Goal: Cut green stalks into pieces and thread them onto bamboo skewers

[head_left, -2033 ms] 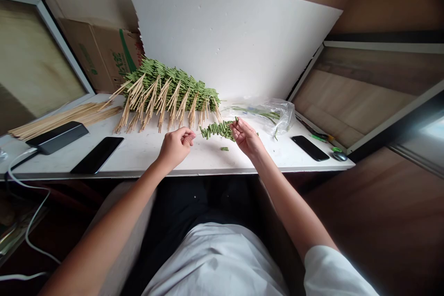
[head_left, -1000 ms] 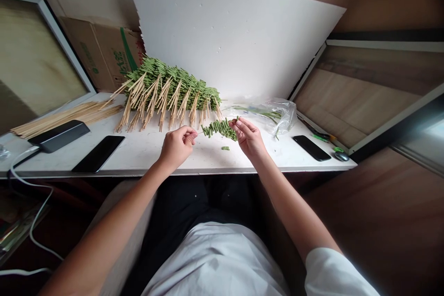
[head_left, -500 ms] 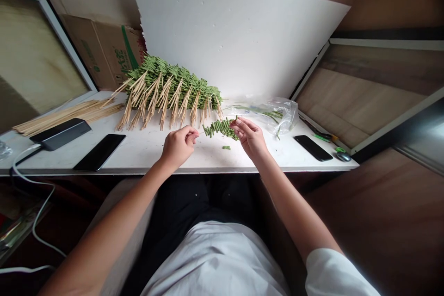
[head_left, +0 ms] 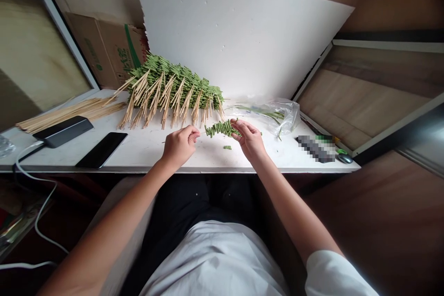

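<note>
My left hand (head_left: 180, 145) is closed, its fingertips pinching the bare end of a thin bamboo skewer. Short cut green bean pieces (head_left: 218, 128) are threaded crosswise along that skewer. At the far end, my right hand (head_left: 250, 139) pinches a single bean piece (head_left: 235, 120) at the skewer's tip; its fingers partly cover the threaded row. Below, on the white table (head_left: 194, 159), lies a loose bit of bean (head_left: 227, 147). Behind both hands rises a large stack of filled bean skewers (head_left: 176, 78), their bare stick ends pointing toward me.
Bare bamboo sticks (head_left: 69, 114) lie on the left, near a black box-shaped device (head_left: 65, 131) and a phone (head_left: 102, 150). To the right, a clear plastic bag (head_left: 291, 113) holds long green beans. A white board (head_left: 243, 23) stands at the back.
The view has shifted slightly. My right fingers have moved a little at the skewer's tip, while my left hand keeps its pinch.
</note>
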Available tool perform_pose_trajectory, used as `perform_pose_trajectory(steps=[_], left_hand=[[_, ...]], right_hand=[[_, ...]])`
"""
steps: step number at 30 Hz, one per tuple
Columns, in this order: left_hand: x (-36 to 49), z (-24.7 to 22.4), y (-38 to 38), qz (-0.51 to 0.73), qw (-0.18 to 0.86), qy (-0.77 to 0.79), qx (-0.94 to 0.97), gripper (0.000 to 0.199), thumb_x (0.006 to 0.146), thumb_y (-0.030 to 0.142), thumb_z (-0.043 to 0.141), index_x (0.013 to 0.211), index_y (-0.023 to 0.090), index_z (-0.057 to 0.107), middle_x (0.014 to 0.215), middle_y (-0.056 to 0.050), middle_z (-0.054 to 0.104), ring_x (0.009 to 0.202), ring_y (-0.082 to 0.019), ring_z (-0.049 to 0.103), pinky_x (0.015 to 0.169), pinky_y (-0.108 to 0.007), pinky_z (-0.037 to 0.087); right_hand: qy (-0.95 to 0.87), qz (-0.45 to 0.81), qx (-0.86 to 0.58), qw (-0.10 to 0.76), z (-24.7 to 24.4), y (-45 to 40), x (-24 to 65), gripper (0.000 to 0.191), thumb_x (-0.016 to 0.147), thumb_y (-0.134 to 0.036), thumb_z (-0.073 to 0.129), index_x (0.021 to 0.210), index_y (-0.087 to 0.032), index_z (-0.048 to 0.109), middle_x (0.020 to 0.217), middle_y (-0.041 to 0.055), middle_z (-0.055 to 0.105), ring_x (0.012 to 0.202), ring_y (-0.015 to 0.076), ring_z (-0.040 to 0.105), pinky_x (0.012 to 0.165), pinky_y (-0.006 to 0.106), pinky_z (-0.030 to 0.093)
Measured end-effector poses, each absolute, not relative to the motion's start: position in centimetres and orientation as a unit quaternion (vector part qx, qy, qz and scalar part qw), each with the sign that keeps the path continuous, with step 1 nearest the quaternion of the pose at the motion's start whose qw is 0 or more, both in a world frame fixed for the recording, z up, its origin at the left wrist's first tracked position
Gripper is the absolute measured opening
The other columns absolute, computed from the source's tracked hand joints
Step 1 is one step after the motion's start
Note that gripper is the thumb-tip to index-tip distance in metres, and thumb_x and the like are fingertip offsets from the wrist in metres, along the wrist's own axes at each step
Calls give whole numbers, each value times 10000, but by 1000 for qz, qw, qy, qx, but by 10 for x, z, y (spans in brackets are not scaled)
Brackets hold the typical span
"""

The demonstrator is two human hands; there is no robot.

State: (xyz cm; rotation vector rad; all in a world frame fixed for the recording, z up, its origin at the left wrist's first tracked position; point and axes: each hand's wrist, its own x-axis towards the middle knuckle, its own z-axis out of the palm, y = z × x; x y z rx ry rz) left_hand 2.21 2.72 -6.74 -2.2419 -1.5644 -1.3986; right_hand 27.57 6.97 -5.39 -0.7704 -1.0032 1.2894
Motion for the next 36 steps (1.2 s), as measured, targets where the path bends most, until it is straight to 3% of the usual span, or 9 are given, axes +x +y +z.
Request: perform_pose_trajectory(steps=[9,16,20,23,28,32,36], left_hand=[[22,-69,28,-442,57,-525,-725,172,954,173,572,863,216,712,718,-28,755,673,-222,707,669,-295,491],[23,-67,27,-458,40,-527,-715,164,955,196,573,903,214,728,737,-32,771,696,-231,734,698,-305,516],[18,-65,30,-470,20,-535,-702,163,965,219,572,947,206,734,752,-37,772,695,-225,735,727,-309,532],[13,-65,33,-468,6,-543,-697,167,967,237,575,966,204,738,755,-39,773,702,-226,736,734,-310,536],[11,-68,37,-463,-3,-551,-694,162,962,248,585,974,208,741,752,-38,772,714,-231,740,732,-314,534],[12,-70,37,-454,-9,-555,-697,148,960,252,594,968,212,736,752,-39,773,715,-237,742,726,-320,531],[13,-70,36,-451,-11,-554,-700,141,960,247,596,965,214,733,756,-43,774,711,-238,742,725,-320,529]], right_hand=[[-408,558,-368,622,-69,65,261,350,650,-447,966,880,-239,805,1015,64,809,1106,264,739,782,320,622],[-434,562,-355,608,-71,67,262,375,659,-489,972,909,-256,816,1037,47,795,1130,255,725,821,327,623],[-510,547,-345,567,-65,76,279,447,773,-595,885,1078,-273,831,1147,69,807,1166,254,726,822,320,623],[-622,471,-387,492,-65,88,301,454,815,-633,839,1072,-259,847,1095,85,828,1053,250,756,833,350,619],[-761,305,-431,376,-78,105,327,232,691,-457,966,794,-277,862,822,62,821,728,246,722,789,437,608],[-794,247,-443,335,-89,106,323,76,733,-273,926,787,-286,875,799,57,822,710,249,718,793,410,583],[-802,252,-429,330,-93,103,315,128,704,-176,912,735,-290,863,733,41,804,699,237,711,795,375,567]])
